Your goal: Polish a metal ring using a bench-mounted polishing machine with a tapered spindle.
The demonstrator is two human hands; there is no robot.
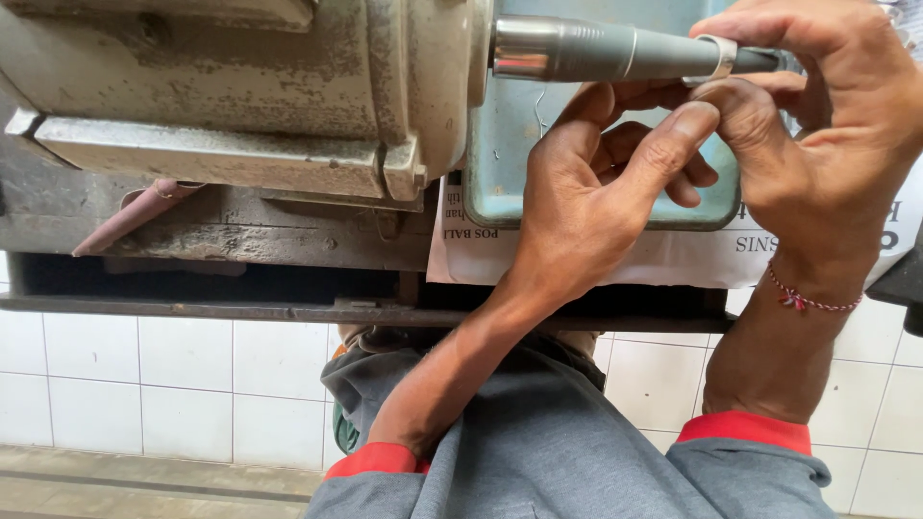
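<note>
A grey tapered mandrel (586, 50) sticks out to the right from a worn, dirty motor (231, 86) on a bench. A silver ring (716, 60) sits around the mandrel's thin end. My right hand (827, 125) pinches the ring from above and below with thumb and fingers. My left hand (596, 192) reaches up from below, its index fingertip pressed against the ring's underside beside the right thumb. Both wrists come from grey sleeves with red cuffs; a red thread bracelet (808, 302) circles the right wrist.
A blue-green metal tray (500, 163) lies under the mandrel on newspaper (673, 258). The motor sits on a dark wooden bench (192, 240) with a metal front rail (192, 308). White floor tiles (144, 384) show below. A pinkish stick (125, 221) lies under the motor.
</note>
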